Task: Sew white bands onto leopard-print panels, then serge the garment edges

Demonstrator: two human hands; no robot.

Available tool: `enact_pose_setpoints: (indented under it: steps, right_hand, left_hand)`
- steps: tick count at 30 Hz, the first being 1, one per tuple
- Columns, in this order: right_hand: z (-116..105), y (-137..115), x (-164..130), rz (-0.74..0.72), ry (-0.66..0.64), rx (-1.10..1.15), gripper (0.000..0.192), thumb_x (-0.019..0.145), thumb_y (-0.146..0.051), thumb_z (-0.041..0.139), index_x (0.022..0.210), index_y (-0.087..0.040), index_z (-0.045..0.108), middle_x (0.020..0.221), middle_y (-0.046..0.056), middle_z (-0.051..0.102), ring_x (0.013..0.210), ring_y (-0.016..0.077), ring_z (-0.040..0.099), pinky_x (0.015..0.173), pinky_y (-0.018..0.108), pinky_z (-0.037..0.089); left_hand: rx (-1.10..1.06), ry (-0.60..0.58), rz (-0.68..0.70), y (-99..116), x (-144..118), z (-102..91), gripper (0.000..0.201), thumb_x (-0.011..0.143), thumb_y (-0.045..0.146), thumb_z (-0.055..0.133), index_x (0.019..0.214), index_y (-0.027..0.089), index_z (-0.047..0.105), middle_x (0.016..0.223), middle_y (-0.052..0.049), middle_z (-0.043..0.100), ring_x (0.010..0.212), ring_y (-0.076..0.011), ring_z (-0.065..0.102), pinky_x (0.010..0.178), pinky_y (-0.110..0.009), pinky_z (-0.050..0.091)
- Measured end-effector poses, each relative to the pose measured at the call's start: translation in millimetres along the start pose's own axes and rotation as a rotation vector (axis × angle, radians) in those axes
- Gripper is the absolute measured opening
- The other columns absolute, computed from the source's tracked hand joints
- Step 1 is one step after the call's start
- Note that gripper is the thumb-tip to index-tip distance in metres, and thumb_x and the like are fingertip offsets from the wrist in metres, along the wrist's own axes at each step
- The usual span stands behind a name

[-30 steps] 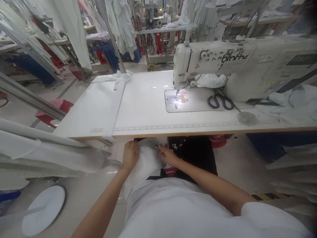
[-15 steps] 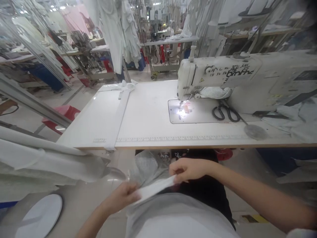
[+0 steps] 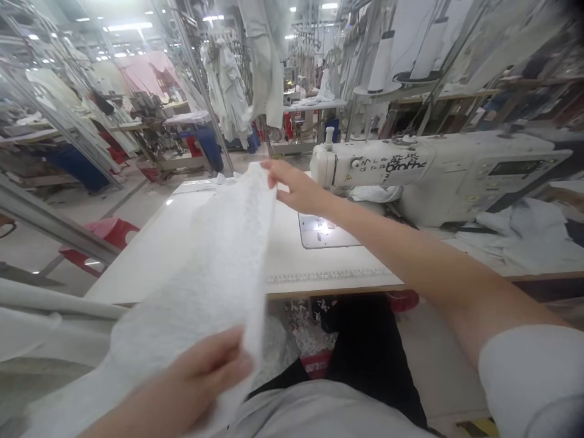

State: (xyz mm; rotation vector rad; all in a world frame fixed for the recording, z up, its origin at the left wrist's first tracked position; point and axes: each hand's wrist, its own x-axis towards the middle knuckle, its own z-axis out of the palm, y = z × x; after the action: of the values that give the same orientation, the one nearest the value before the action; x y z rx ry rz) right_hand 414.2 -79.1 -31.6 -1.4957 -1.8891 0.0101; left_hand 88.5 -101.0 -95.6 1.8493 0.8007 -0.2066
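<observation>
Two hands stretch one strip of white lace fabric (image 3: 228, 255) above the near edge of the worktop (image 3: 292, 255). Our right hand (image 3: 296, 190) reaches forward with the arm extended, its grip pinched shut on the strip's far end, level with the one sewing machine (image 3: 410, 176) at the worktop's back right. Our left hand (image 3: 201, 377) sits low and close to the body, its grip closed on the strip's near end. We count one pile of white cloth (image 3: 524, 237) at the right edge.
</observation>
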Motion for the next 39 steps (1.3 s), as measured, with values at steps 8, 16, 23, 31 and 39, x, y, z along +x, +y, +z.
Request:
enact_pose_setpoints:
  steps: [8,16,23,31,39]
  right_hand:
    - [28,43,-148,0.356,-0.255,-0.176,0.044,0.088,-0.028,0.045,0.128,-0.012,0.043,0.138,0.017,0.034,0.129,0.0325,0.028,0.103,0.054,0.024]
    - [72,-30,-256,0.524,-0.189,0.306,0.022,0.087,-0.03,0.047,0.088,-0.018,0.065,0.084,0.009,0.064,0.081,0.0213,0.058,0.077,0.036,0.046]
    - [183,-8,-210,0.767,-0.077,0.807,0.044,0.064,-0.029,0.069,0.106,-0.018,0.061,0.113,0.008,0.059,0.11,0.0276,0.048,0.096,0.041,0.035]
    - [136,-9,-258,0.876,-0.103,1.047,0.029,0.065,-0.044,0.063,0.071,-0.016,0.066,0.068,0.001,0.06,0.068,0.0186,0.056,0.066,0.031,0.047]
    - [159,11,-284,0.997,-0.026,0.613,0.038,0.067,-0.057,0.051,0.054,-0.022,0.055,0.059,0.003,0.053,0.066,0.0253,0.057,0.064,0.042,0.047]
  left_hand:
    - [0.563,0.541,0.246,34,173,-15.9,0.044,0.087,0.038,0.037,0.125,0.016,0.043,0.138,-0.015,0.036,0.129,-0.0312,0.027,0.103,-0.05,0.025]
    - [0.76,0.352,0.33,26,168,17.1,0.052,0.09,0.046,0.027,0.136,0.023,0.031,0.148,-0.01,0.018,0.135,-0.0335,0.01,0.099,-0.06,0.024]
    - [0.812,0.298,0.541,49,213,-13.2,0.055,0.086,0.046,0.04,0.135,0.021,0.034,0.143,-0.006,0.032,0.133,-0.0275,0.02,0.106,-0.047,0.024]
    - [0.829,0.359,0.49,75,260,3.1,0.053,0.088,0.048,0.031,0.136,0.024,0.031,0.146,-0.006,0.024,0.134,-0.0297,0.015,0.102,-0.057,0.022]
    - [0.81,0.374,0.5,89,279,4.3,0.054,0.087,0.043,0.035,0.136,0.02,0.03,0.146,-0.011,0.021,0.134,-0.0312,0.016,0.1,-0.059,0.022]
